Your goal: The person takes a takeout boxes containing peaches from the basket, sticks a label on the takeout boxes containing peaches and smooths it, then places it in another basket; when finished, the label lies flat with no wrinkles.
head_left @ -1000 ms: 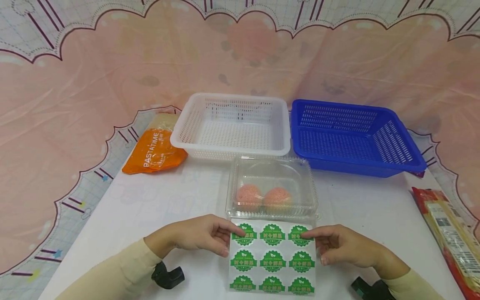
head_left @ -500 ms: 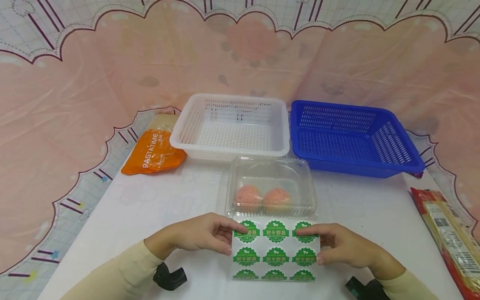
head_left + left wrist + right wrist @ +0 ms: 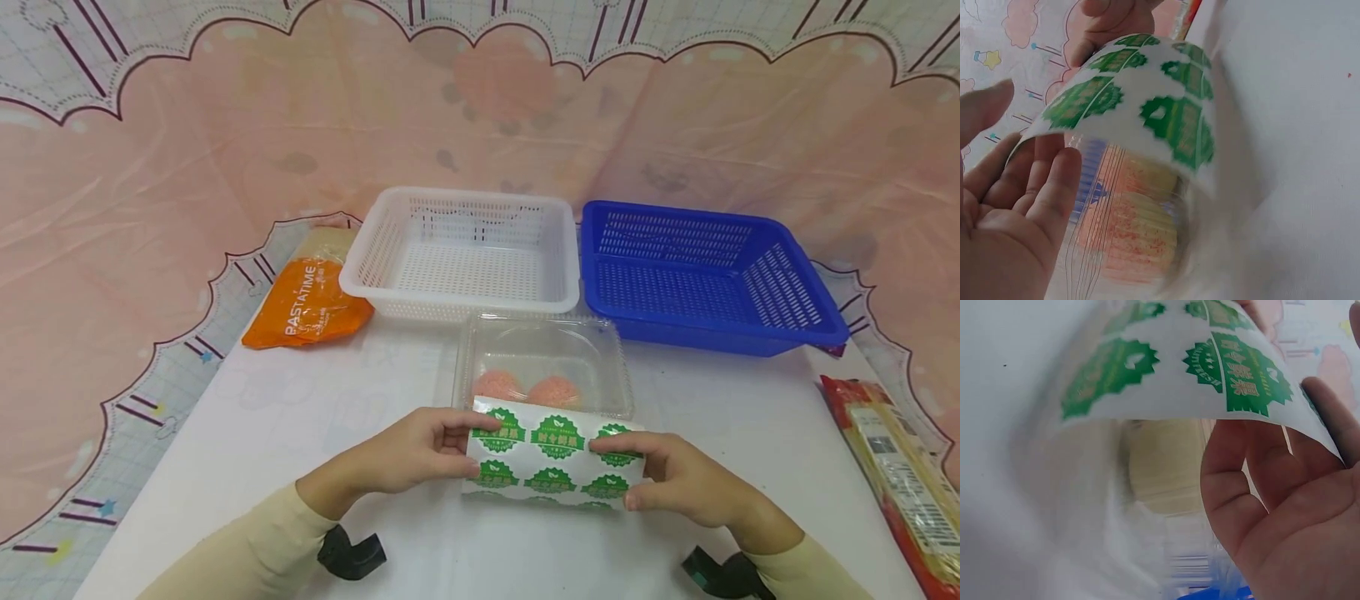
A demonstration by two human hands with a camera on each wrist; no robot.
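In the head view, a white sheet of round green stickers [image 3: 557, 462] is held between both hands, overlapping the near edge of a clear plastic clamshell box [image 3: 547, 346]. Two pink round pieces of food [image 3: 553, 392] show inside the box, partly hidden by the sheet. My left hand [image 3: 401, 454] grips the sheet's left edge, index finger on its face and other fingers behind. The right edge is gripped the same way by my right hand [image 3: 693, 483]. Both wrist views show the sheet [image 3: 1175, 112] arched upward, its near part curving down.
Behind the box stand a white plastic basket [image 3: 465, 296] and a blue one [image 3: 697, 333]. An orange PASTATIME bag [image 3: 315, 304] lies at the left. At the right edge is a long red-and-yellow packet [image 3: 900, 467]. A patterned cloth [image 3: 480, 125] hangs behind the table.
Both hands have moved forward and up with the sticker sheet, which now covers the front of the clear box. The sheet bends, showing fewer rows of stickers. The baskets and bags stay put.
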